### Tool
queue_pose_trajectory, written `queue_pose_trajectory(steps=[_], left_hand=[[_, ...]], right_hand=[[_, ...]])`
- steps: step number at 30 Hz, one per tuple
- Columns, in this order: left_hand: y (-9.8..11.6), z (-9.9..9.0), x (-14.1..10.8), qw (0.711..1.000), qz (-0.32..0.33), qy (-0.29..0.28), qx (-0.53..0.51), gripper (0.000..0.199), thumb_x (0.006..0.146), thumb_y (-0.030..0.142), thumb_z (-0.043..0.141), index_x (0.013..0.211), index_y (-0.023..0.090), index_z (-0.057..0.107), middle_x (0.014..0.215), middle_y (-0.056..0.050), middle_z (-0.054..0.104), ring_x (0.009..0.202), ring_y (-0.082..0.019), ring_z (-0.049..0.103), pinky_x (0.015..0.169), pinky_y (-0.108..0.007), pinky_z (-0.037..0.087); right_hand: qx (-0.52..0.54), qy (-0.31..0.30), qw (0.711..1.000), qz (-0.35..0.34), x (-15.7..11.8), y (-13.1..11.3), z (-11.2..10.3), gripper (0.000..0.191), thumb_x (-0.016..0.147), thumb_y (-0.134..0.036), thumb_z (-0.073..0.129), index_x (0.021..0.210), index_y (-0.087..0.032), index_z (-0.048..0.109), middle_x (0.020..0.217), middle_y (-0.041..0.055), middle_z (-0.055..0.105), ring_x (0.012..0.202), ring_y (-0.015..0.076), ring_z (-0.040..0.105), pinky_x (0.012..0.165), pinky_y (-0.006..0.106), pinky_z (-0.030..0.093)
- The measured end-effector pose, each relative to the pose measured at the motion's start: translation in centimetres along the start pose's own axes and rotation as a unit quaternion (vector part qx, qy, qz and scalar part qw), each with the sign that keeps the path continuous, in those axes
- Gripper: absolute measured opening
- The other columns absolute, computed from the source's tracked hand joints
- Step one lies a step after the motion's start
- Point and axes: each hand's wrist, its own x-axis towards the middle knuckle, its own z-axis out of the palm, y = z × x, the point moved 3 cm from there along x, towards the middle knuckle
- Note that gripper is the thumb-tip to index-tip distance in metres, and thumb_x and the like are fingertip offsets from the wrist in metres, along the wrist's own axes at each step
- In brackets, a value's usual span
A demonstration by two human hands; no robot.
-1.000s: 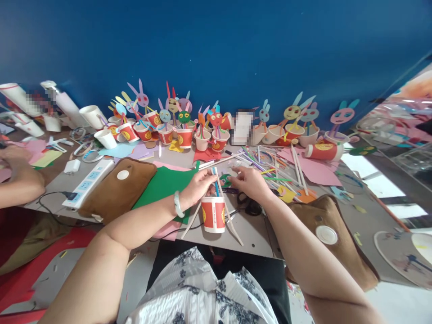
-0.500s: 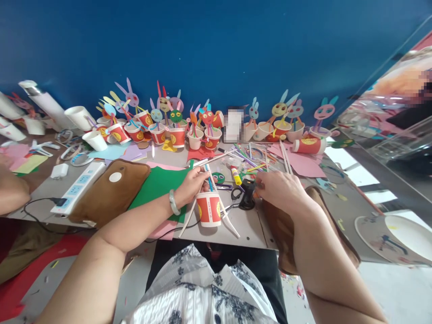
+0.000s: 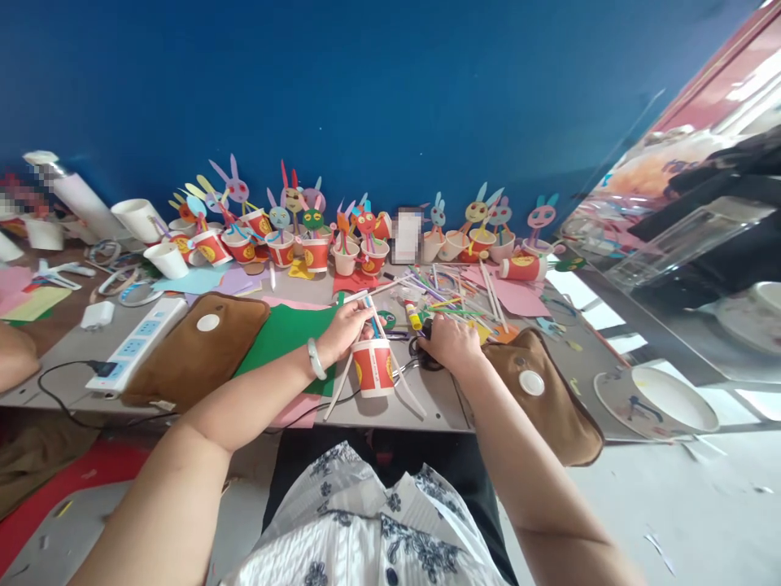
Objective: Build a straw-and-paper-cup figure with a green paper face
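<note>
My left hand [image 3: 346, 328] is closed on white and blue sticks that rise from a red and white paper cup [image 3: 373, 369]. The cup hangs below the fingers near the table's front edge, with white sticks slanting down on both sides of it. My right hand [image 3: 450, 343] is right of the cup, its fingers curled over a black tool [image 3: 425, 356] that they mostly hide. Just behind that hand lie a yellow glue stick [image 3: 413, 316] and several coloured sticks. A round green paper face [image 3: 386, 320] lies behind the cup.
Several cups with paper rabbit heads line the blue wall. Brown pouches [image 3: 198, 350] [image 3: 543, 395] lie on both sides. A white power strip [image 3: 139, 342] is at the left, a black cable crosses the front, and a plate [image 3: 656, 403] is at the right. Another person's arm [image 3: 17, 356] shows far left.
My right hand has moved left and now lies over the black tool, nearer the cup. My left hand still holds the sticks. The view has shifted slightly to the right.
</note>
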Motion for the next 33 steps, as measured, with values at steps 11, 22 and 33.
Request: queue_pose_trajectory(steps=[11,22,33], left_hand=[[0.0,0.0,0.2,1.000,-0.010,0.003,-0.013,0.016,0.091,0.014,0.060,0.076,0.015,0.055,0.065,-0.003,0.070,0.038,-0.004,0.046,0.042,-0.018,0.033],[0.6,-0.1,0.3,0.997,-0.033,-0.035,-0.057,0.020,0.086,0.018,0.070,0.079,0.017,0.051,0.060,0.003,0.062,0.040,-0.005,0.046,0.041,-0.018,0.030],[0.5,-0.1,0.3,0.997,-0.064,-0.030,-0.033,0.021,0.087,0.017,0.069,0.075,0.016,0.052,0.057,0.001,0.063,0.040,-0.006,0.046,0.044,-0.019,0.032]], right_hand=[[0.121,0.126,0.981,0.089,-3.0,1.0,-1.2,0.060,0.088,-0.047,0.058,0.141,-0.019,0.049,0.097,0.0142,0.075,0.095,0.0332,0.071,0.079,0.040,0.048],[0.418,0.397,0.809,0.114,-3.7,2.4,1.7,0.076,0.072,-0.044,0.072,0.139,-0.017,0.051,0.083,0.0019,0.072,0.067,0.0197,0.065,0.083,0.040,0.050],[0.699,0.251,0.665,0.080,-2.6,2.2,1.6,0.048,0.067,-0.039,0.073,0.109,-0.019,0.061,0.077,-0.0015,0.064,0.065,0.0146,0.061,0.057,0.026,0.050]])
